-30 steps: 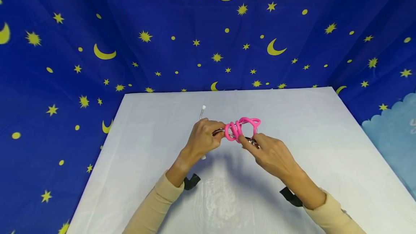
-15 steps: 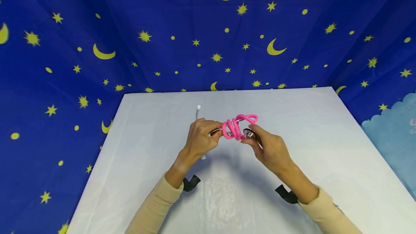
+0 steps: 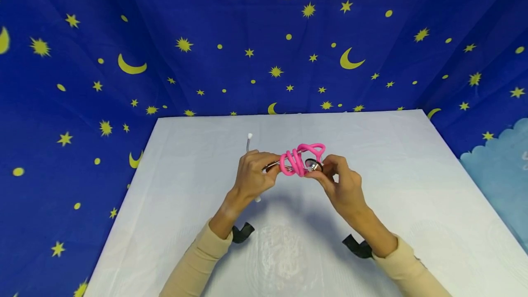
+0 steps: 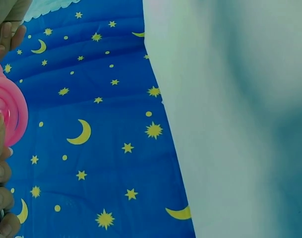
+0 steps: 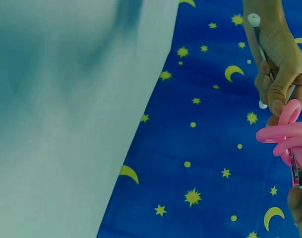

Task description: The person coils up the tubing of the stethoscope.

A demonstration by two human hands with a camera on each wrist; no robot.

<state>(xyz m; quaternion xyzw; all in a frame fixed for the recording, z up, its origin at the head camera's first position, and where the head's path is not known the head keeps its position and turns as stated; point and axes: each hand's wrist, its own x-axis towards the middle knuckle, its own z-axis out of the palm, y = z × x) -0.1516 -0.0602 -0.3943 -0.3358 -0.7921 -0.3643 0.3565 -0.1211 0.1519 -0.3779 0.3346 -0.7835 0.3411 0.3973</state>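
Observation:
A stethoscope with pink tubing (image 3: 294, 163) is held above the table between both hands. Its tubing is coiled several times around the metal ear tubes, with a loop at the right end. My left hand (image 3: 255, 174) grips the metal tubes left of the coils; a white ear tip (image 3: 250, 136) sticks out behind it. At the right end, my right hand (image 3: 345, 188) pinches the round chest piece (image 3: 312, 165) between thumb and fingers, close against the coils. In the right wrist view the pink coils (image 5: 282, 133) sit between the left hand (image 5: 284, 64) and the right thumb.
A white-covered table (image 3: 185, 223) lies below the hands. Behind and beside it hangs a blue cloth (image 3: 231, 26) with yellow moons and stars. A light-blue patch (image 3: 499, 168) shows at the far right. Black straps (image 3: 243, 233) hang at the wrists.
My right hand has turned and shifted left and slightly up, bringing the chest piece into view and closer to the coils. The left hand has drifted slightly left, still gripping the tubes.

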